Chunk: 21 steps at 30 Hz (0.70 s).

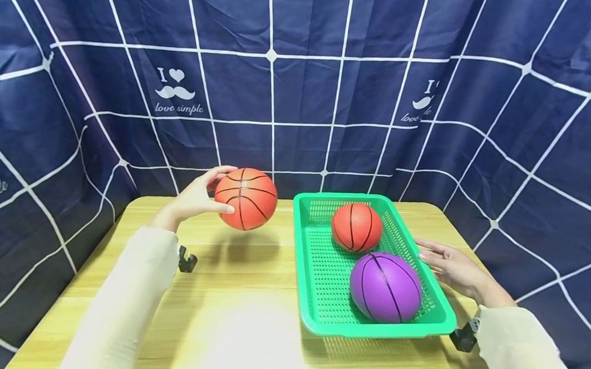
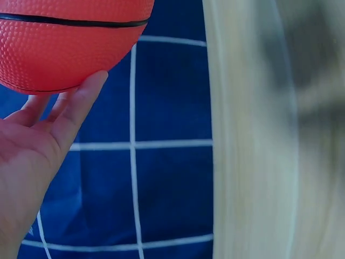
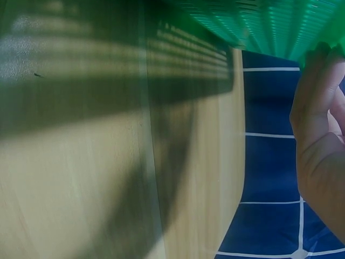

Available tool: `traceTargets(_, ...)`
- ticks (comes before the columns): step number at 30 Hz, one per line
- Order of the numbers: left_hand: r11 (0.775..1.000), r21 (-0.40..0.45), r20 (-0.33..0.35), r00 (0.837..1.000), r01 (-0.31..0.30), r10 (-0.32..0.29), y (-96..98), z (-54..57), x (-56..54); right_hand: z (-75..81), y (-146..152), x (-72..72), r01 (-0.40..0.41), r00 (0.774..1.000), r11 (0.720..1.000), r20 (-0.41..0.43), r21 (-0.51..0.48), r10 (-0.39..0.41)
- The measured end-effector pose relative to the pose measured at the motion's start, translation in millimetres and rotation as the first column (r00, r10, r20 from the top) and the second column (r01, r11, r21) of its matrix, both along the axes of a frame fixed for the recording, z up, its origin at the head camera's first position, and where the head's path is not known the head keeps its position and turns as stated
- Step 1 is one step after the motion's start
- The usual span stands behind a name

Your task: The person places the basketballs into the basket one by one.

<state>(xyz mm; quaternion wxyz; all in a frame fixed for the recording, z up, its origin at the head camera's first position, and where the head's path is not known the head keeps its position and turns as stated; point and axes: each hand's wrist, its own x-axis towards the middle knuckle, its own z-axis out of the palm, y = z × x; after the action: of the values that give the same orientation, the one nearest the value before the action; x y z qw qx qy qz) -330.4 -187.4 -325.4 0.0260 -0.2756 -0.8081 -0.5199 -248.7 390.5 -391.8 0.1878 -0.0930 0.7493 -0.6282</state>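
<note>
My left hand [image 1: 197,196] holds an orange basketball [image 1: 247,198] above the table, thumb on the near side and fingers around the back. Seen from the left wrist, the fingers [image 2: 81,105] press against the ball's [image 2: 81,51] pebbled surface. At the right, a green plastic basket [image 1: 298,262] contains a second orange basketball [image 1: 357,227] at the back and a larger purple ball [image 1: 386,288] in front. Beside the basket's right wall is my right hand [image 1: 454,269], its fingers extended against the outside. The right wrist view shows those fingertips [image 3: 323,59] at the green mesh, partly cut off.
A light wooden table [image 1: 229,298] lies beneath everything, with a bright glare at its front. Dark blue curtains [image 1: 300,90] with white grid lines stand behind and on both sides. Small black mounts [image 1: 187,260] sit at both wrists.
</note>
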Motion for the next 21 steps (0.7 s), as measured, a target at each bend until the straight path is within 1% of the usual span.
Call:
traceTargets(3, 0.999, 0.013, -0.015, 0.998, 0.053, -0.053, 13.5, 5.7, -1.4, -1.4, 0.5, -1.0, 0.003, 1.000, 1.000, 0.005, -0.005, -0.003)
traceTargets(6, 0.993, 0.033, -0.012, 0.994, 0.113, -0.113, 29.7, 11.5, -1.1, -2.5, 1.2, -1.3, 0.007, 1.000, 1.000, 0.008, -0.021, -0.007)
traceTargets(9, 0.982, 0.059, -0.013, 0.984, 0.179, -0.178, 48.6, 17.1, 0.8, -3.0, 3.2, -0.9, 0.005, 1.000, 0.999, 0.011, -0.041, -0.004)
traceTargets(12, 0.970, 0.072, -0.018, 0.973, 0.231, -0.230, 67.0, 20.8, 3.2, -3.6, 4.7, -0.9, -0.005, 1.000, 0.998, 0.012, -0.055, 0.006)
traceTargets(15, 0.962, 0.067, -0.034, 0.964, 0.264, -0.263, 83.6, 22.9, 5.1, -4.3, 5.7, -1.2, -0.014, 1.000, 0.998, 0.011, -0.062, 0.015)
traceTargets(18, 0.957, 0.055, -0.055, 0.958, 0.284, -0.281, 97.2, 23.1, 5.6, -5.0, 6.3, -1.7, -0.021, 1.000, 0.998, 0.007, -0.062, 0.021)
traceTargets(21, 0.951, 0.053, -0.056, 0.952, 0.305, -0.302, 109.2, 21.9, 6.0, -5.2, 6.5, -2.1, -0.027, 1.000, 0.997, 0.009, -0.069, 0.027)
